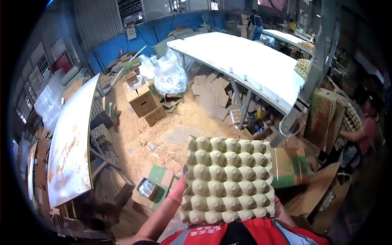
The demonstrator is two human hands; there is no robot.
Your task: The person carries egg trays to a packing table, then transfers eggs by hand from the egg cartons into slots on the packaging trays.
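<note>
Littered floor (127, 136); open box (154, 192), contents (146, 188) blurred; egg tray (228, 179) held.

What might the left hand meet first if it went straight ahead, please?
Past the egg tray it holds, perhaps the large white table ahead, though depth is unclear.

Right of the egg tray (228, 179) lies a carton (289, 166).
</note>
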